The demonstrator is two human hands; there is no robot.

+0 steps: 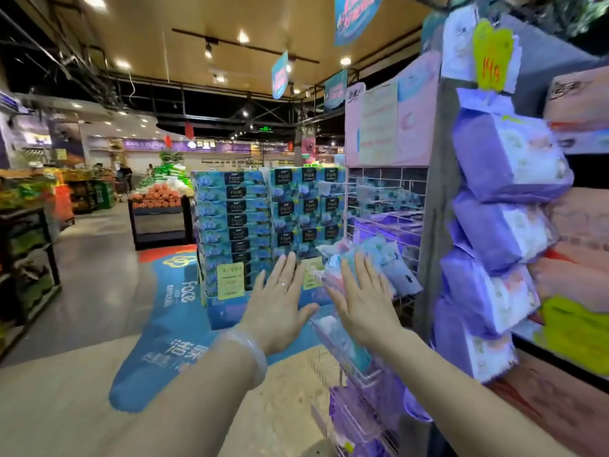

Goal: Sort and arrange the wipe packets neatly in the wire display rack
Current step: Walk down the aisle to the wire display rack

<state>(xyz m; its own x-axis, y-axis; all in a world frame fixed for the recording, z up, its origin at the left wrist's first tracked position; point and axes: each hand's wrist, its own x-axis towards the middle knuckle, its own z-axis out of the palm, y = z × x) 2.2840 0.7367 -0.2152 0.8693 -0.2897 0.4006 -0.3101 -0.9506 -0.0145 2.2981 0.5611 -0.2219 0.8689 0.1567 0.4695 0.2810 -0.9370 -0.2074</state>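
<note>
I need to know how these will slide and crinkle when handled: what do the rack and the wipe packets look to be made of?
The rack looks like thin white-coated metal wire: slender straight rods in a grid. The wipe packets under the right hand look like soft glossy plastic film, with sheen and a pliable, bulging shape. Blur leaves both uncertain.

Your left hand (280, 305) and right hand (362, 305) reach forward at lower centre of the frame, palms flat, fingers spread, holding nothing.
</note>
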